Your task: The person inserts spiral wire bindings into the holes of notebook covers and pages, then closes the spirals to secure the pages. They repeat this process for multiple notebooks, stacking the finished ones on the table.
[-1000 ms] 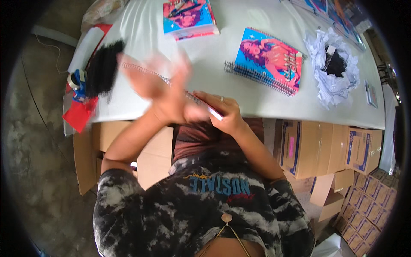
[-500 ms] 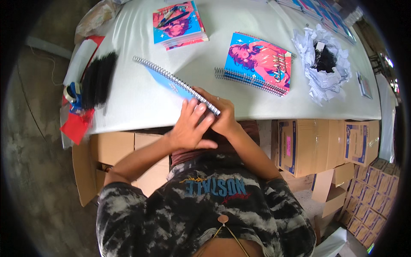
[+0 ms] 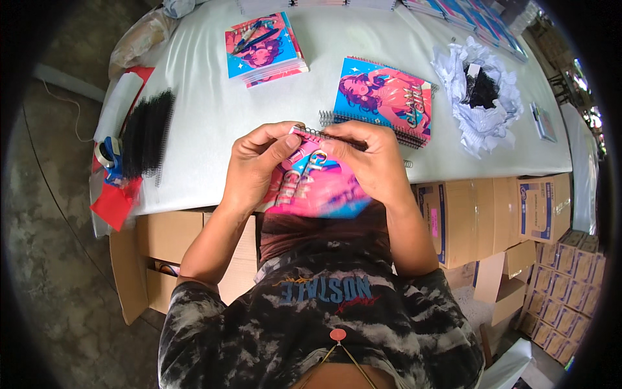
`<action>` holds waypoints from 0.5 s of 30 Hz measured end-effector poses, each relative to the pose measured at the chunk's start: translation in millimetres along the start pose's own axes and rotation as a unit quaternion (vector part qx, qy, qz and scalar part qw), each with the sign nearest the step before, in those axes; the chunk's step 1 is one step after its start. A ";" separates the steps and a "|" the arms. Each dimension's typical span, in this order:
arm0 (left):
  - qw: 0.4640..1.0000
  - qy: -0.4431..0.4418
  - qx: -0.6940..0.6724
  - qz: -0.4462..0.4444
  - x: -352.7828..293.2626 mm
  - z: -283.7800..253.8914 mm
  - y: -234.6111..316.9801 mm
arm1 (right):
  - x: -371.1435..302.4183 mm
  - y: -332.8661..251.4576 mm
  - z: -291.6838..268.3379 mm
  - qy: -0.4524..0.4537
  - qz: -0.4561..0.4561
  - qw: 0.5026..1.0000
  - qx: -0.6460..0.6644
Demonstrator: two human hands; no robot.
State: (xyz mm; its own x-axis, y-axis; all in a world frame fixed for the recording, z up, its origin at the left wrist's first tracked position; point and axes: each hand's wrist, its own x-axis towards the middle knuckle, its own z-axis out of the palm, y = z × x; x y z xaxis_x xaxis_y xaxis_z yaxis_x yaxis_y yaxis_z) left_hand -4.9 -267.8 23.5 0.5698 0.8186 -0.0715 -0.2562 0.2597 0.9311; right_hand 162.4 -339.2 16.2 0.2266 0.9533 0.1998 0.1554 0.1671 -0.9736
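Over the near edge of the white cloth-covered table, our left hand and right hand pinch a pink-and-blue spiral-bound notebook along its coiled edge.

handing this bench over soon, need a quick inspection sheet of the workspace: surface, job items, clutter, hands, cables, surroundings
surface: table under a glossy white covering, slightly creased
job's things: spiral notebook held at the table's near edge, lower cover blurred; spiral notebook stack beyond it; black coil bundle at left
clutter: pens on an illustrated-cover stack; blue tape dispenser; crumpled white paper around a black tangle
hands: left hand and right hand both grip the notebook's coil edge
cables: thin pale cord at left; plug not visible
surroundings: cardboard boxes below the table, right; open cardboard box, left
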 end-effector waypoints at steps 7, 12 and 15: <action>0.977 -0.140 0.152 0.058 28.3 -10.2 6.6 | -8.1 6.2 11.8 0.075 -0.008 0.996 0.052; 0.961 -0.171 0.214 0.039 42.6 -10.2 4.6 | -11.0 6.9 11.9 0.106 -0.068 0.989 -0.080; 0.925 -0.185 0.308 0.122 39.4 6.8 12.1 | -12.7 -2.9 -14.1 0.145 -0.114 0.981 -0.065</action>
State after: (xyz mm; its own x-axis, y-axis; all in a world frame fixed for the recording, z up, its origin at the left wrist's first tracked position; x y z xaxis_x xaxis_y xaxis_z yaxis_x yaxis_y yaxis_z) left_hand 19.7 -235.9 34.3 0.8114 0.5534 0.1883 0.0172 -0.3445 0.9386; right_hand 172.6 -355.3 18.1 0.4326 0.7804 0.4515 0.3502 0.3161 -0.8817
